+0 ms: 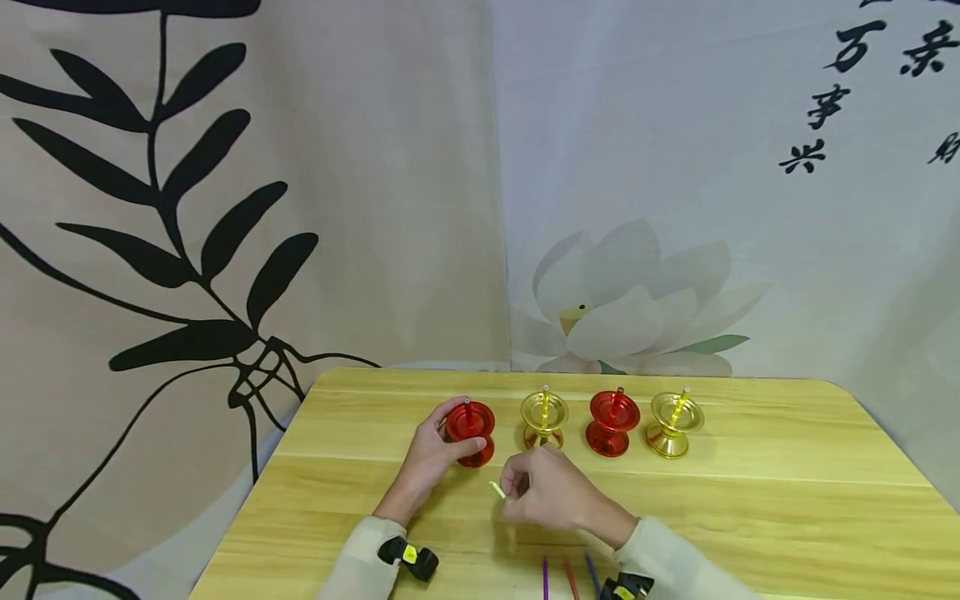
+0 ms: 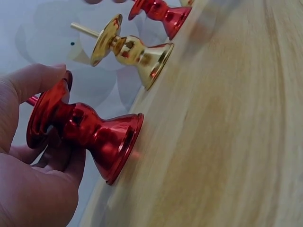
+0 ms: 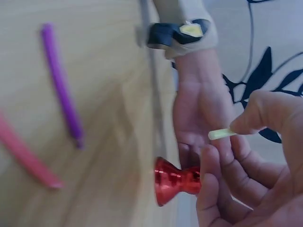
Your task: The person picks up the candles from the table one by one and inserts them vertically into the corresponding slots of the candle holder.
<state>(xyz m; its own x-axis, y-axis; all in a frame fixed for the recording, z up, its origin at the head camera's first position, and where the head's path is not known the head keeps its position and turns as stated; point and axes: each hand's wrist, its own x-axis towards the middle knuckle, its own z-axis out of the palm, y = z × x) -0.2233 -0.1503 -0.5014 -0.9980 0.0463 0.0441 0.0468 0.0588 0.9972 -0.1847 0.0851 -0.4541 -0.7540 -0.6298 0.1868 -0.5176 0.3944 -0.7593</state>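
Four small metal candle holders stand in a row on the wooden table (image 1: 750, 500): red (image 1: 474, 423), gold (image 1: 544, 419), red (image 1: 613, 423), gold (image 1: 675, 425), each with a thin stick upright in its cup. My left hand (image 1: 438, 446) grips the leftmost red holder (image 2: 90, 130), thumb on one side of the cup rim, fingers behind. My right hand (image 1: 528, 490) hovers just in front of the first gold holder and pinches a short pale yellow stick (image 1: 498, 490) (image 3: 221, 134) between thumb and fingers. The right wrist view shows that red holder (image 3: 177, 180) beyond it.
Three thin sticks, purple (image 1: 545, 579), red (image 1: 570, 579) and blue (image 1: 592, 573), lie on the table near its front edge by my right sleeve. Printed cloth backdrops hang close behind the table's far edge.
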